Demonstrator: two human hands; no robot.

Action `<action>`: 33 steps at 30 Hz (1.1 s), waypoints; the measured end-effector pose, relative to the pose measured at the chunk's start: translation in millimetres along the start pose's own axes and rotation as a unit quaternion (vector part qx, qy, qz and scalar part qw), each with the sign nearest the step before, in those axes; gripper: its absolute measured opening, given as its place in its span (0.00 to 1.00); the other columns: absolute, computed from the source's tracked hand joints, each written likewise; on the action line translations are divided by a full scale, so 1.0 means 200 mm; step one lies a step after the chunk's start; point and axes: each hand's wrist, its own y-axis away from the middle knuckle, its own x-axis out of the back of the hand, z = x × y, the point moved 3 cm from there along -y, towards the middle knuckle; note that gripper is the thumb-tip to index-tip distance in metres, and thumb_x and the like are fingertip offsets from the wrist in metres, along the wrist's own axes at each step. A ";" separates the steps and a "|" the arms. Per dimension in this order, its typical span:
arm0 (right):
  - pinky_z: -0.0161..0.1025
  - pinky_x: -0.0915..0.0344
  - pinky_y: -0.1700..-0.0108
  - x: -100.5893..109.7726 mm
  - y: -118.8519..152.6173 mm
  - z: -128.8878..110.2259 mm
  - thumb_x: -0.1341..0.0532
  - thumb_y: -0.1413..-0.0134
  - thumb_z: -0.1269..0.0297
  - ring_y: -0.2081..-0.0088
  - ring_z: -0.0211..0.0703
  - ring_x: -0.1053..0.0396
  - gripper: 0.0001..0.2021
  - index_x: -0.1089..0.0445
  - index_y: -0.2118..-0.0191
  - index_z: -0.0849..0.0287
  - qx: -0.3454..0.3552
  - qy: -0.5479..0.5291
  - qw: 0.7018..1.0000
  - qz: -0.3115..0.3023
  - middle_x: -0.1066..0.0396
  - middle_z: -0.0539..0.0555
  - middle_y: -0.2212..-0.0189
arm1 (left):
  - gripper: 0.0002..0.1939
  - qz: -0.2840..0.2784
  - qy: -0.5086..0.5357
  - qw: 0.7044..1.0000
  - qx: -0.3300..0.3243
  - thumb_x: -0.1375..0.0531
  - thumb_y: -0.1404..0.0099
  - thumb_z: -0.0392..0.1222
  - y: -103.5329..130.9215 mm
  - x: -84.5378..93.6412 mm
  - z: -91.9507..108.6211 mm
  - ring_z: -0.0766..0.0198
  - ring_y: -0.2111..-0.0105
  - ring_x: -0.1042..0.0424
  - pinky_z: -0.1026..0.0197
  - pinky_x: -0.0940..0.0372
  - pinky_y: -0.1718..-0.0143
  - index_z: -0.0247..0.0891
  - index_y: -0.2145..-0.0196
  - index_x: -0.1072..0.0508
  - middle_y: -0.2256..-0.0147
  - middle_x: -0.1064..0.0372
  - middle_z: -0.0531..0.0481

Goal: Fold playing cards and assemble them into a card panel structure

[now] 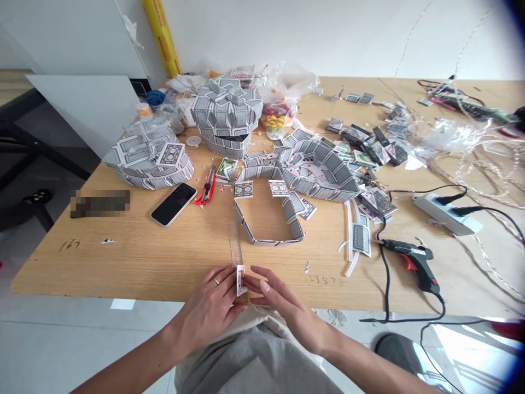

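A playing card (241, 280), narrow as seen from here and perhaps folded, is at the table's front edge between my hands. My left hand (215, 294) lies flat beside it, fingertips against its left side and over the lower part of a clear ruler (237, 246). From the right, my right hand (283, 301) reaches to the card with its fingers apart; a fingertip seems to touch its right edge. Just beyond stands a low ring of joined cards (268, 241), with two patterned cards bent inward at its far side.
Behind are a card-built box (322, 186), a lidded card box (225, 112) and another card structure (143, 164). A phone (174, 204) and red utility knife (206, 189) lie left. On the right are a glue gun (414, 260), its cable and a power strip (445, 213).
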 end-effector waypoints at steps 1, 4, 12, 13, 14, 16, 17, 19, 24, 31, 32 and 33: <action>0.61 0.43 0.27 0.00 0.01 0.01 0.36 0.32 0.36 0.27 0.58 0.38 0.33 0.34 0.31 0.49 0.008 0.011 1.000 -0.009 0.33 0.63 0.30 | 0.20 0.001 0.003 1.000 0.001 0.41 0.21 0.44 0.00 0.00 0.00 0.48 0.39 0.24 0.43 0.29 0.38 0.35 0.37 0.27 0.41 0.22 0.39; 0.63 0.45 0.26 0.00 0.00 0.01 0.35 0.35 0.33 0.27 0.59 0.38 0.37 0.34 0.30 0.50 -0.004 -0.005 1.000 -0.005 0.33 0.64 0.29 | 0.20 0.002 0.008 1.000 -0.001 0.40 0.21 0.44 0.00 0.00 -0.01 0.47 0.39 0.25 0.43 0.30 0.38 0.36 0.36 0.28 0.41 0.22 0.40; 0.59 0.42 0.27 0.01 -0.12 -0.07 0.32 0.43 0.28 0.33 0.59 0.30 0.44 0.35 0.33 0.57 -0.020 -0.034 0.999 0.032 0.25 0.66 0.38 | 0.18 -0.021 0.026 0.999 0.002 0.37 0.24 0.42 0.00 0.00 -0.01 0.48 0.38 0.26 0.41 0.31 0.35 0.36 0.39 0.27 0.40 0.23 0.40; 0.58 0.42 0.27 0.02 -0.13 -0.08 0.32 0.44 0.28 0.33 0.60 0.30 0.45 0.34 0.33 0.58 -0.017 -0.036 0.999 0.034 0.24 0.66 0.39 | 0.18 -0.020 0.023 1.000 0.002 0.37 0.24 0.42 0.00 0.00 -0.01 0.47 0.38 0.26 0.41 0.31 0.35 0.36 0.40 0.26 0.40 0.23 0.40; 0.58 0.42 0.27 0.02 -0.14 -0.08 0.31 0.45 0.27 0.34 0.60 0.29 0.46 0.34 0.34 0.59 -0.012 -0.036 0.999 0.035 0.24 0.66 0.40 | 0.18 -0.017 0.019 1.000 0.003 0.37 0.24 0.42 0.01 -0.01 -0.01 0.47 0.38 0.25 0.40 0.31 0.36 0.35 0.40 0.26 0.40 0.23 0.39; 0.58 0.41 0.27 0.02 -0.16 -0.08 0.32 0.44 0.28 0.35 0.60 0.28 0.45 0.35 0.34 0.58 0.005 -0.025 0.999 0.037 0.24 0.65 0.40 | 0.20 -0.012 0.014 1.000 0.006 0.36 0.25 0.43 0.01 -0.01 -0.01 0.46 0.38 0.25 0.40 0.30 0.36 0.35 0.39 0.27 0.40 0.23 0.38; 0.59 0.41 0.28 0.03 -0.16 -0.08 0.33 0.42 0.28 0.36 0.59 0.27 0.44 0.36 0.33 0.57 0.014 -0.012 0.999 0.038 0.24 0.65 0.40 | 0.21 -0.011 0.013 1.000 0.009 0.36 0.25 0.43 0.01 -0.01 -0.01 0.46 0.38 0.25 0.39 0.30 0.37 0.35 0.38 0.27 0.40 0.23 0.38; 0.59 0.40 0.29 0.03 -0.16 -0.08 0.36 0.38 0.29 0.36 0.58 0.27 0.41 0.37 0.33 0.56 0.030 0.022 0.999 0.039 0.25 0.64 0.39 | 0.22 -0.013 0.011 1.000 0.013 0.36 0.25 0.43 0.02 -0.02 -0.01 0.46 0.38 0.25 0.39 0.29 0.36 0.35 0.37 0.28 0.39 0.24 0.38; 0.59 0.36 0.32 -0.01 -0.07 -0.07 0.41 0.32 0.30 0.37 0.57 0.29 0.39 0.43 0.29 0.54 0.036 0.087 0.995 0.039 0.26 0.63 0.38 | 0.22 -0.013 0.014 1.000 0.013 0.38 0.23 0.44 0.02 -0.02 -0.01 0.46 0.37 0.26 0.40 0.30 0.35 0.36 0.36 0.28 0.39 0.24 0.38; 0.55 0.32 0.35 -0.02 0.06 -0.01 0.43 0.32 0.30 0.36 0.56 0.30 0.38 0.42 0.30 0.52 0.023 0.093 0.995 0.031 0.29 0.63 0.37 | 0.19 0.001 0.006 1.000 0.010 0.40 0.21 0.45 0.02 0.00 -0.01 0.46 0.37 0.26 0.41 0.29 0.37 0.35 0.38 0.26 0.39 0.24 0.38; 0.55 0.31 0.37 -0.01 0.05 -0.02 0.44 0.32 0.29 0.37 0.57 0.29 0.38 0.41 0.29 0.52 0.023 0.102 0.994 0.032 0.29 0.63 0.38 | 0.19 0.004 0.007 1.000 0.011 0.40 0.21 0.45 0.02 0.00 -0.02 0.46 0.37 0.26 0.41 0.29 0.37 0.35 0.38 0.26 0.39 0.23 0.39; 0.55 0.31 0.38 -0.01 0.04 -0.03 0.45 0.31 0.29 0.39 0.57 0.28 0.38 0.41 0.29 0.52 0.025 0.116 0.992 0.034 0.28 0.62 0.39 | 0.19 0.008 0.009 1.000 0.011 0.39 0.22 0.45 0.02 0.00 -0.02 0.47 0.37 0.25 0.41 0.30 0.36 0.35 0.38 0.26 0.39 0.23 0.39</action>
